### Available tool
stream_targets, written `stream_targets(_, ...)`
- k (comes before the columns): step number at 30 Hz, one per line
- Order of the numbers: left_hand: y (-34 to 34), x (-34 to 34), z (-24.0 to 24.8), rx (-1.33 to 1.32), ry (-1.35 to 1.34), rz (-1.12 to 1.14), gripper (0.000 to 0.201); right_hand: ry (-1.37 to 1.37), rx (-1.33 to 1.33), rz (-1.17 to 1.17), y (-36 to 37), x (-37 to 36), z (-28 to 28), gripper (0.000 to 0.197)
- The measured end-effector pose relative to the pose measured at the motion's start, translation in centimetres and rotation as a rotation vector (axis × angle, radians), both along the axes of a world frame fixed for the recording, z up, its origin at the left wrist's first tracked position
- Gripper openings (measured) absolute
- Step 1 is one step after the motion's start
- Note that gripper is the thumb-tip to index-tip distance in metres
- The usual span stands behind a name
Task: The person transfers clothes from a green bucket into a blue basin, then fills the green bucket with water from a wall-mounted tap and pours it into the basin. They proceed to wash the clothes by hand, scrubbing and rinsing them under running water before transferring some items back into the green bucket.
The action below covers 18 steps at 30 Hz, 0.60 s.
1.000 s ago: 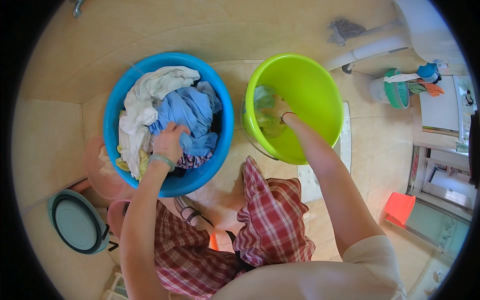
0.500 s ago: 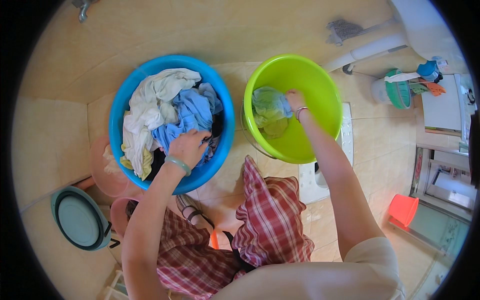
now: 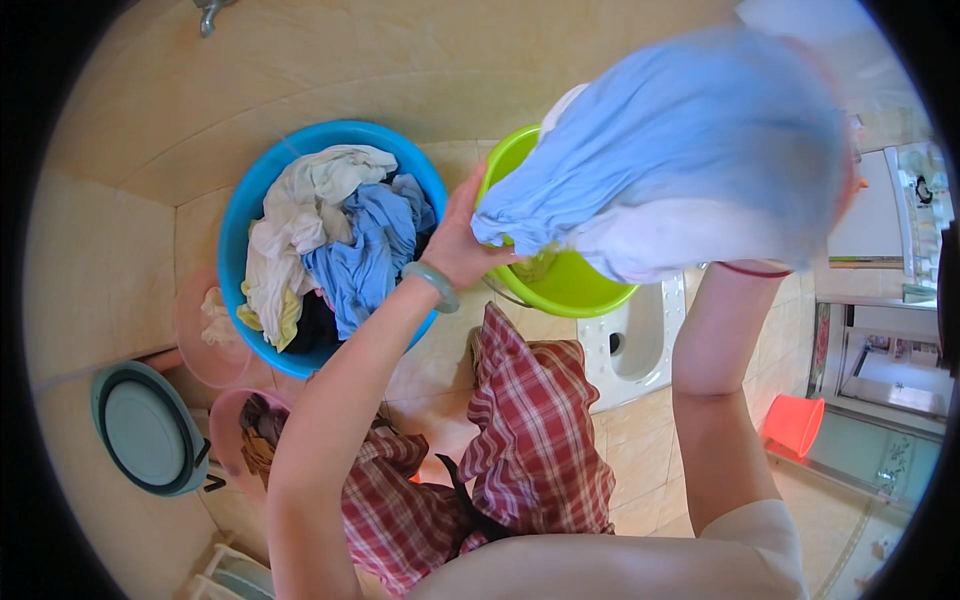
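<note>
A light blue and white garment point(image 3: 690, 150) stretches in the air above the lime green bucket point(image 3: 590, 300), blurred toward its raised right end. My left hand point(image 3: 468, 240), with a pale green bangle at the wrist, grips its lower left end by the bucket's rim. The cloth covers my right hand; only the forearm point(image 3: 715, 340) and a reddish bracelet show below it, and that arm bears the raised end. Left of the bucket, the blue basin point(image 3: 236, 290) holds a white garment point(image 3: 290, 220), a blue garment point(image 3: 365, 250) and yellow and dark cloth.
A white squat toilet point(image 3: 650, 350) lies beside the green bucket. At the left are a pink basin point(image 3: 225, 375), another pink basin point(image 3: 228, 450) with brown cloth, and a grey-green folding basin point(image 3: 145, 430). A red bucket point(image 3: 793, 425) stands at the right, a tap point(image 3: 208, 18) at the wall.
My right hand has lifted the light blue garment out of the green bucket, up and right. My left hand has moved from the blue basin's clothes to the garment's end.
</note>
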<state>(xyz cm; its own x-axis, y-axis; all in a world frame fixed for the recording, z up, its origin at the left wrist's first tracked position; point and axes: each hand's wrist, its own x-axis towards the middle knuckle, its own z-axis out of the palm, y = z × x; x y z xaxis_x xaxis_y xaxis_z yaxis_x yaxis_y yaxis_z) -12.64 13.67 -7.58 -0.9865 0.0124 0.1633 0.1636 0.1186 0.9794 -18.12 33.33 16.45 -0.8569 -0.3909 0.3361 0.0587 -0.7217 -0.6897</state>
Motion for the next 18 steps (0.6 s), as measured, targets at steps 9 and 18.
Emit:
stream_targets(9,-1.5,0.7,0.7,0.540,-0.264,0.093,0.095,0.031,0.009,-0.309,-3.7,-0.2,1.9,0.043)
stream_targets(18,-7.4,0.3,9.1,1.053,-0.141,0.328,0.085,-0.034,0.886,-0.003,-2.1,-1.2,-10.0,0.048)
